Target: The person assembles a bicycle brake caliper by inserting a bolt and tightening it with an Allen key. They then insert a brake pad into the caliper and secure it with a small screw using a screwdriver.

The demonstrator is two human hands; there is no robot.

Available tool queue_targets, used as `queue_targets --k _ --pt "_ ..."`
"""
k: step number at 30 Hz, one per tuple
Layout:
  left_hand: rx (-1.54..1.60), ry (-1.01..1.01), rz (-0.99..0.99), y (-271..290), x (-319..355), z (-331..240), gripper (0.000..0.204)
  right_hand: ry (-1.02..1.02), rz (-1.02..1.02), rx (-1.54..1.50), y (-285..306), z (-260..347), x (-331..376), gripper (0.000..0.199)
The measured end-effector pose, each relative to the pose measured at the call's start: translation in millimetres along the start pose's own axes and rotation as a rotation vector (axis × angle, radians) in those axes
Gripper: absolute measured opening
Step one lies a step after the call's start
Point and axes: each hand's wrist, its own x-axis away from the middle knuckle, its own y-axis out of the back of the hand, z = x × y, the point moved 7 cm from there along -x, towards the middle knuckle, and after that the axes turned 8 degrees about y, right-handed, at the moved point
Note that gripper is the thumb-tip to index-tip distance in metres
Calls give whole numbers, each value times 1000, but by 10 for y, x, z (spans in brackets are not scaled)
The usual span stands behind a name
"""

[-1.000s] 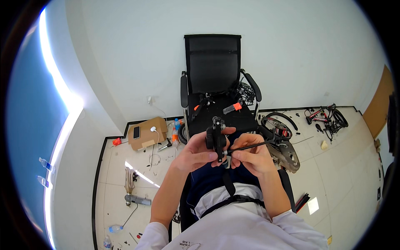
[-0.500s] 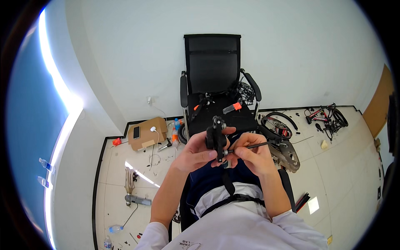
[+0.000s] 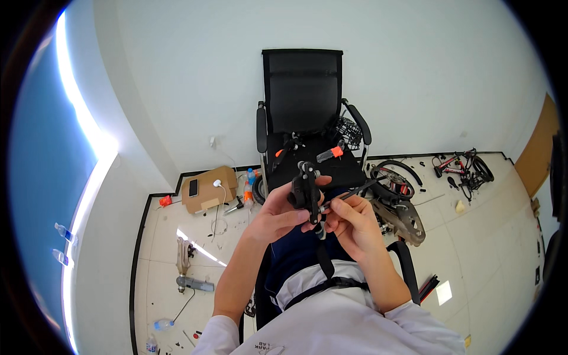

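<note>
Before my chest, my left hand (image 3: 273, 220) is closed around a black bike part that looks like a disc brake caliper (image 3: 307, 192), its thumb lying across the lower end. From the other side, my right hand (image 3: 355, 228) pinches a slim black hex key (image 3: 360, 189). The key's free end slants up and to the right. Its inner end is at a silvery bolt on the side of the caliper, partly covered by my fingertips, so I cannot tell how far it is seated.
Ahead stands a black mesh chair (image 3: 303, 89) with a tool and an orange-capped item on its seat. Cardboard with a phone (image 3: 193, 188) lies at left, near bottles and a metal bike part (image 3: 184, 260). A wheel (image 3: 393, 180) and bike frame (image 3: 458, 165) are at right.
The hex key has swung so that its free end points more steeply up. My right hand has turned with it and shifted slightly left; my left hand still holds the caliper.
</note>
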Motion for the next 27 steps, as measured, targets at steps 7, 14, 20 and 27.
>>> queue_targets --k 7,14,20,27 --pt "20 -25 -29 -8 -36 22 73 61 -8 47 0 22 39 13" --pt "176 -25 103 2 -21 17 64 65 34 172 -102 59 40 16" --pt "51 -33 7 -18 -33 30 68 63 98 134 -13 3 -21 18" --pt "72 -29 91 -14 -20 50 64 78 172 68 -39 29 -30 17"
